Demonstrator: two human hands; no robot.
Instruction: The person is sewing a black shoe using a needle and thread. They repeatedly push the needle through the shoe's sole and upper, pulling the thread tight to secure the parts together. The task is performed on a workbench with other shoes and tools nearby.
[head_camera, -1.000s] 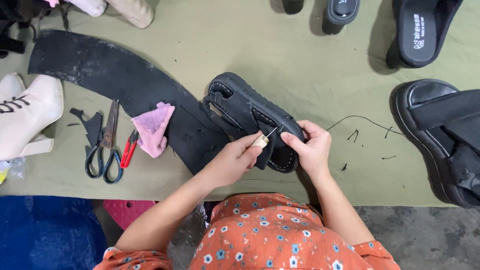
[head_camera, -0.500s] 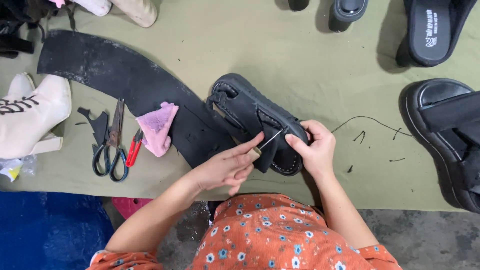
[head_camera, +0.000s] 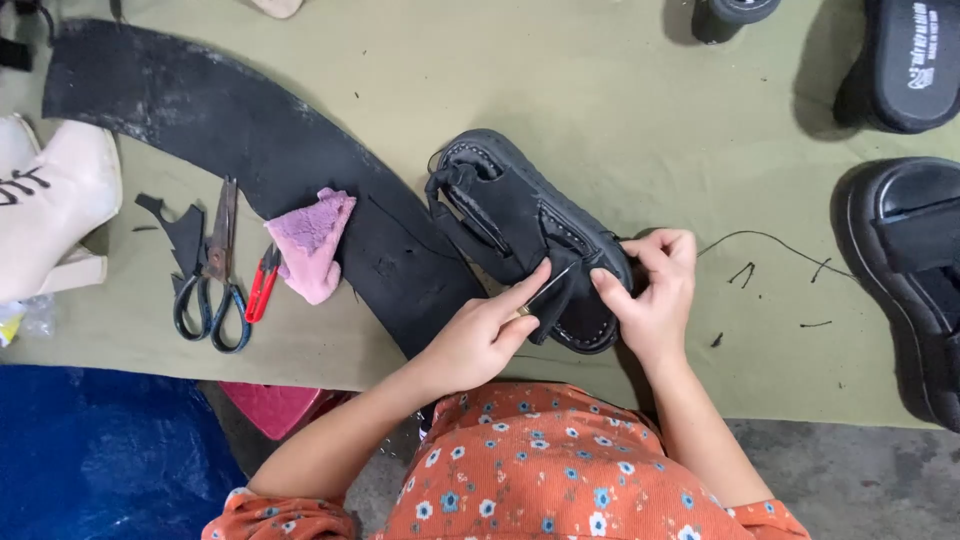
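A black strappy sandal (head_camera: 520, 235) lies sole-down and diagonal on the olive cloth, one end up-left, the other down-right; pale stitch dots run along its thick sole's rim; its straps lie loose across the footbed; a thin metal awl (head_camera: 553, 285) slants over the lower-right end, where a strap meets the rim; a dark thread (head_camera: 770, 240) trails off rightwards.

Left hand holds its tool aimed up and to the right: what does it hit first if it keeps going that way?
Most likely the strap of the black sandal. The left hand points its thin tool up-right into the strap, with the right hand pinching just beyond. Depth is unclear, so contact may already exist.
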